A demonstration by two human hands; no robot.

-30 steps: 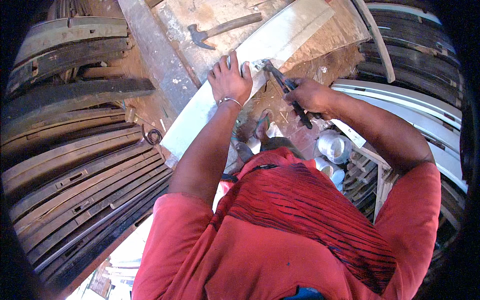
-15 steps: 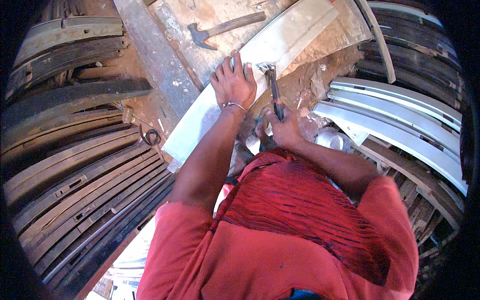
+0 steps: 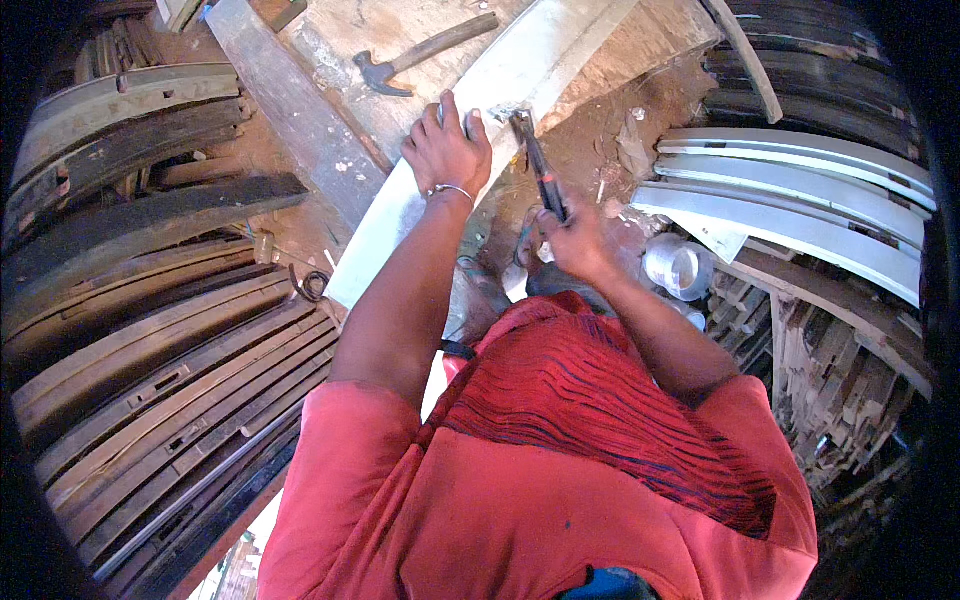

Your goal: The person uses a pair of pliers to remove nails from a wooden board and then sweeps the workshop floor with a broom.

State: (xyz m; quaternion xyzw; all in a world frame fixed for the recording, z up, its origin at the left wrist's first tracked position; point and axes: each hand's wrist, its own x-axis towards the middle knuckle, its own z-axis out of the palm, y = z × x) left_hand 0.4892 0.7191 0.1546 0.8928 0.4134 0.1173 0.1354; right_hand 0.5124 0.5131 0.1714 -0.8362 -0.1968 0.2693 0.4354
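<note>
The board (image 3: pixel 530 80) is white and lies diagonally on the bench (image 3: pixel 640 70). Its near end is partly covered by the left forearm (image 3: pixel 395 300); its far end runs out at the upper limit of the view.

The left hand (image 3: pixel 447 155) rests on the board palm down, with the fingers slightly spread and holding no tool. A bracelet (image 3: pixel 450 189) is worn at its wrist, above the board.

The right hand (image 3: pixel 575 240) is beside the right edge of the board and is closed around the handles of the pliers (image 3: pixel 538 165). The jaws meet the board at that edge, next to a rough dark patch (image 3: pixel 503 114) on its face. Whether they pinch anything cannot be told.

The hammer (image 3: pixel 440 43) lies left of the board, on the bench, head pointing away from the board. The grey plank (image 3: pixel 290 110) is farther left, its near end reaching toward the board.

Dark timbers (image 3: pixel 170 390) are stacked well to the left of the board. To its right are a curved stick (image 3: pixel 748 60), white planks (image 3: pixel 790 185), a bucket (image 3: pixel 672 268) and scrap wood (image 3: pixel 835 390).
</note>
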